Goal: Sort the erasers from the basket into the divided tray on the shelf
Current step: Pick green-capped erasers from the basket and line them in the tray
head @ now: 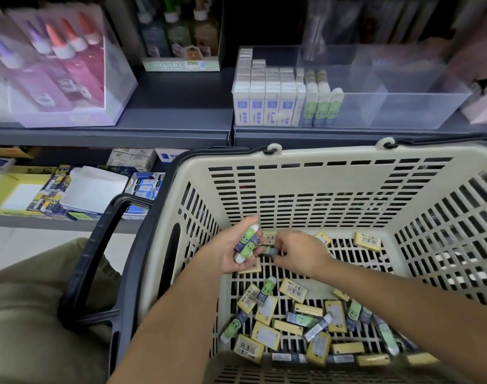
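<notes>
Erasers (246,243) with green faces fill the left hand (225,254), grip curled round them; the right hand (300,254) pinches another eraser (270,251) inside the basket (320,154). Adding it may spill the stack.

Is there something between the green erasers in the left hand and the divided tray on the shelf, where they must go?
Only the basket's far wall, which rises between the left hand with its green erasers and the divided tray. Above its rim the way looks free, and the tray is open on top.
</notes>
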